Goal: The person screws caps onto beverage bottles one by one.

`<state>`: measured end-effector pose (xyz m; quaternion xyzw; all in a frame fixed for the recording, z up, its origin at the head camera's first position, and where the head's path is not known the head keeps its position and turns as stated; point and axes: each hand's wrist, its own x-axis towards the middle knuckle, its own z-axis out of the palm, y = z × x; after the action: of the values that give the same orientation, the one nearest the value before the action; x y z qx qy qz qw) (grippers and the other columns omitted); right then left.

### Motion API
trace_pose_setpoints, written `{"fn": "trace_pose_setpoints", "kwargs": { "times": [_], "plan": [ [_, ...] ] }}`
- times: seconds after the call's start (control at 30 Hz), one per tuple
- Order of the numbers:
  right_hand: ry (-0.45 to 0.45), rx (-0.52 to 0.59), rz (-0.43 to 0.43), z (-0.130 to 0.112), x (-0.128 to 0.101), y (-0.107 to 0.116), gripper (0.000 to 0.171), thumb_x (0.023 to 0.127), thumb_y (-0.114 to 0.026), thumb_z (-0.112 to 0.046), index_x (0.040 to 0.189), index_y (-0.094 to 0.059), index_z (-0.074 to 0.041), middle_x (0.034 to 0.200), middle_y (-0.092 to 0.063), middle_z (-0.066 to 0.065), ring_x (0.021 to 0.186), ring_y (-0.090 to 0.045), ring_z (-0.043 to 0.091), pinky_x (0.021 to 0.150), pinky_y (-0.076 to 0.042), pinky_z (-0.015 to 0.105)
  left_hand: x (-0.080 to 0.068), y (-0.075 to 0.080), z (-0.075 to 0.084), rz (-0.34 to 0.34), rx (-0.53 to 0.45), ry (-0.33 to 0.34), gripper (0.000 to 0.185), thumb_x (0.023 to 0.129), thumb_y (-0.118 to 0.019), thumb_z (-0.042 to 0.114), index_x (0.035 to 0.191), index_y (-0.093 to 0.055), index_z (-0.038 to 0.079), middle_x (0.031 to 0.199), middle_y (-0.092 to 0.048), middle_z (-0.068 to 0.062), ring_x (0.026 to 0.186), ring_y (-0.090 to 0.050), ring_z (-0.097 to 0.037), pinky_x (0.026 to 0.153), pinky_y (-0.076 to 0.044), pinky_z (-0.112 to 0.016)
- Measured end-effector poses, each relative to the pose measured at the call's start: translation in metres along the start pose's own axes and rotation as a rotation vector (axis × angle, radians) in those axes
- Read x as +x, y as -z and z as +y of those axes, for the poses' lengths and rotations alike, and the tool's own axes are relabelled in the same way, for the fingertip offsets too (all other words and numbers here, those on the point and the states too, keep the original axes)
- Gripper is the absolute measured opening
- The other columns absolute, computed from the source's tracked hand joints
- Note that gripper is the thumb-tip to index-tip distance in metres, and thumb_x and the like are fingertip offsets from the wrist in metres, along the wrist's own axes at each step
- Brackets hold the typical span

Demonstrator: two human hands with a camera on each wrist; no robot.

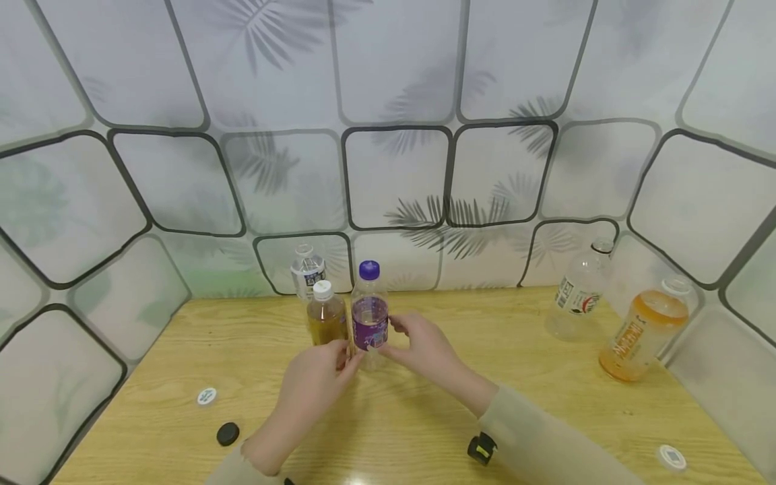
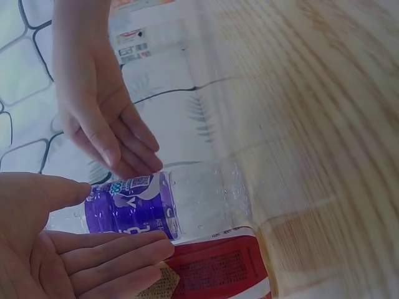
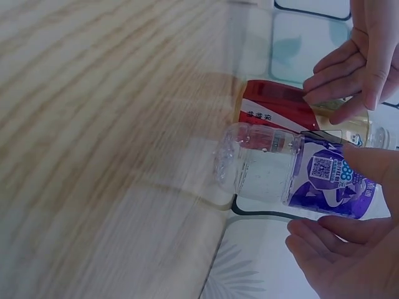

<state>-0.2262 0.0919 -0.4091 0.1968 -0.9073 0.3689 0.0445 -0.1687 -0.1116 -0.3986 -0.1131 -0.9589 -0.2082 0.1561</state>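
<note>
Two hands frame the clear plastic bottle with purple label and cap: our left hand and right hand, fingers relaxed, touch it on the wooden table.

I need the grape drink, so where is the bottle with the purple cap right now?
In the head view the purple-capped bottle stands upright mid-table between both hands, right of the brown drink bottle.

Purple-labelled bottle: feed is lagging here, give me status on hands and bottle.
Both hands, left and right, open beside the upright purple-capped clear plastic bottle. No grip. Brown-drink bottle stands right beside it.
</note>
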Motion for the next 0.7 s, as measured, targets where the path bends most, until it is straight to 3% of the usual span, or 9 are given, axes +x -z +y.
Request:
{"fn": "trace_pose_setpoints", "kwargs": {
  "times": [0.13,0.23,0.33,0.43,0.57,0.7],
  "plan": [
    [-0.017,-0.046,-0.046,0.003,-0.009,0.002,0.057,0.094,-0.081,-0.029,0.138,-0.065,0.004,0.136,-0.070,0.022,0.121,-0.070,0.038,0.107,-0.056,0.055,-0.003,0.003,-0.003,-0.026,0.024,0.030,0.025,0.098,-0.077,0.032,0.101,-0.079,0.008,0.074,-0.075,0.002,0.061,-0.064,-0.011,0.054,-0.051,-0.029],
    [-0.019,-0.082,-0.095,0.005,-0.016,0.006,0.053,0.095,-0.079,-0.027,0.135,-0.066,0.006,0.134,-0.071,0.024,0.119,-0.071,0.039,0.106,-0.056,0.056,-0.004,0.006,-0.006,-0.050,0.037,0.057,0.027,0.097,-0.078,0.033,0.106,-0.080,0.008,0.087,-0.082,-0.004,0.073,-0.075,-0.020,0.064,-0.060,-0.038],
    [-0.028,-0.107,-0.154,0.007,-0.023,0.010,0.048,0.097,-0.077,-0.024,0.132,-0.067,0.007,0.132,-0.071,0.025,0.119,-0.071,0.040,0.106,-0.056,0.056,-0.006,0.008,-0.010,-0.079,0.051,0.084,0.025,0.097,-0.077,0.032,0.103,-0.079,0.008,0.088,-0.082,-0.004,0.076,-0.076,-0.022,0.064,-0.060,-0.039],
    [-0.042,-0.117,-0.192,0.009,-0.030,0.013,0.046,0.098,-0.077,-0.022,0.132,-0.067,0.007,0.133,-0.070,0.025,0.119,-0.070,0.039,0.106,-0.056,0.057,-0.007,0.009,-0.014,-0.114,0.063,0.115,0.024,0.098,-0.077,0.034,0.095,-0.077,0.010,0.080,-0.078,-0.001,0.066,-0.069,-0.017,0.057,-0.054,-0.034],
    [-0.049,-0.129,-0.199,0.012,-0.037,0.018,0.045,0.097,-0.077,-0.023,0.130,-0.068,0.006,0.131,-0.071,0.023,0.117,-0.071,0.038,0.105,-0.057,0.057,-0.009,0.011,-0.020,-0.141,0.077,0.133,0.026,0.098,-0.076,0.035,0.090,-0.076,0.011,0.077,-0.075,0.000,0.063,-0.064,-0.014,0.054,-0.050,-0.031],
    [-0.051,-0.145,-0.202,0.016,-0.044,0.023,0.041,0.097,-0.077,-0.023,0.127,-0.071,0.004,0.127,-0.074,0.020,0.114,-0.072,0.036,0.103,-0.058,0.056,-0.012,0.015,-0.027,-0.143,0.090,0.132,0.024,0.098,-0.076,0.033,0.090,-0.074,0.011,0.079,-0.077,-0.001,0.068,-0.070,-0.016,0.057,-0.054,-0.033]
  ]
}}
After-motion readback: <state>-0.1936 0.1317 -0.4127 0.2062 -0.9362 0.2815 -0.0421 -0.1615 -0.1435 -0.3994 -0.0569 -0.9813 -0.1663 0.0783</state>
